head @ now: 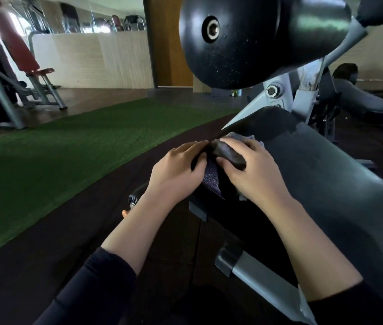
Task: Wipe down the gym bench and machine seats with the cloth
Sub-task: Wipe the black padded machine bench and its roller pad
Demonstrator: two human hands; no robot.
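Both hands were at the left edge of the black padded bench. The right hand gripped a bunched dark cloth, fingers curled over it, pressing it on the pad edge. The left hand lay just beside it, fingers straight, flat on the pad's side. A large black roller pad hung above; green turf lay to the left.

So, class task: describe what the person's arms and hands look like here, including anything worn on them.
Both hands, left and right, are bare: no gloves, rings or watch show. The forearms are uncovered. Dark, close-fitting sleeves are pushed up toward the elbows, plain, with no markings visible.
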